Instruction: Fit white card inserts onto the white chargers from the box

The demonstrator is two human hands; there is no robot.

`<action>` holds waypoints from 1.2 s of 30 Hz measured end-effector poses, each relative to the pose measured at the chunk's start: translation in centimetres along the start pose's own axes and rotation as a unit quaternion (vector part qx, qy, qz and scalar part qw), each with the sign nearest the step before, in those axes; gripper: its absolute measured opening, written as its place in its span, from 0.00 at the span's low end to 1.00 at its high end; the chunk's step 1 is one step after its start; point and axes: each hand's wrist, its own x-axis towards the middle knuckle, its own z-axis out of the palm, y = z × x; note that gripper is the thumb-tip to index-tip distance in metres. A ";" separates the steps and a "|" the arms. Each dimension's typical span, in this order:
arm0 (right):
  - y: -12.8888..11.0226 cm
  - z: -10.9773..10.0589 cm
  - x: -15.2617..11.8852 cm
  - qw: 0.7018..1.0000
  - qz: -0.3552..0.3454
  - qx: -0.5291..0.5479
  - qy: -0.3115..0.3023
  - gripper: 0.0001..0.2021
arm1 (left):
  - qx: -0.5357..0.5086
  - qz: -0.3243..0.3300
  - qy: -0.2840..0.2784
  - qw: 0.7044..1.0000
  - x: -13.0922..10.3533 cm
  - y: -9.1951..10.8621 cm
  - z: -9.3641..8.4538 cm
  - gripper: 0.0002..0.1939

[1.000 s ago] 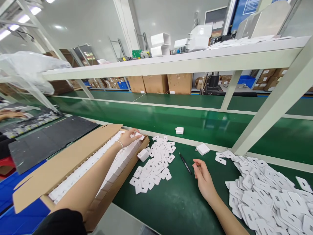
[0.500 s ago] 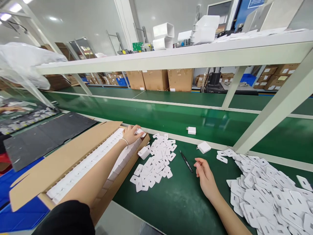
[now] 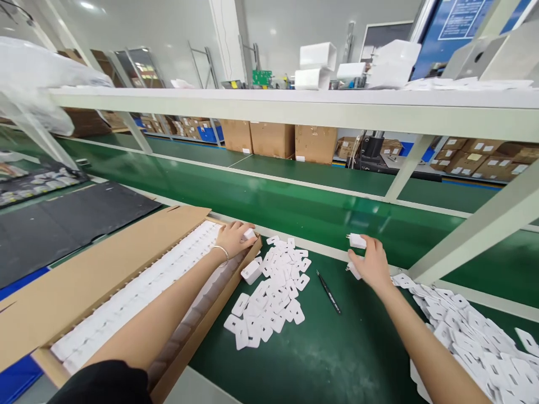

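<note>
My left hand [image 3: 234, 240] is closed on a white charger [image 3: 249, 233] at the far end of a long cardboard box [image 3: 227, 297] lined with rows of white pieces. My right hand [image 3: 374, 262] is at a white charger [image 3: 357, 240] with metal prongs, its fingers around the charger's right end. A second white charger [image 3: 354, 271] lies partly hidden under that hand. Another white charger [image 3: 251, 271] rests beside the box. Flat white plates with slots [image 3: 273, 292] are heaped on the green table, and black tweezers [image 3: 329, 292] lie right of them.
A larger heap of white plates [image 3: 475, 342] spreads at the right. Behind the table runs a green conveyor [image 3: 261, 196], under a raised white shelf [image 3: 269, 104] with slanted posts. A dark mat [image 3: 76, 224] lies left of the box.
My right hand has moved forward from beside the tweezers and its fingers have closed around the charger on the conveyor. My left hand stays at the box's far end. The view has shifted slightly.
</note>
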 end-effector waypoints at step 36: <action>0.4 2.2 -12.4 0.971 -0.204 0.046 0.112 0.10 | 0.057 -0.259 -0.130 0.955 1.2 2.8 -1.4 0.43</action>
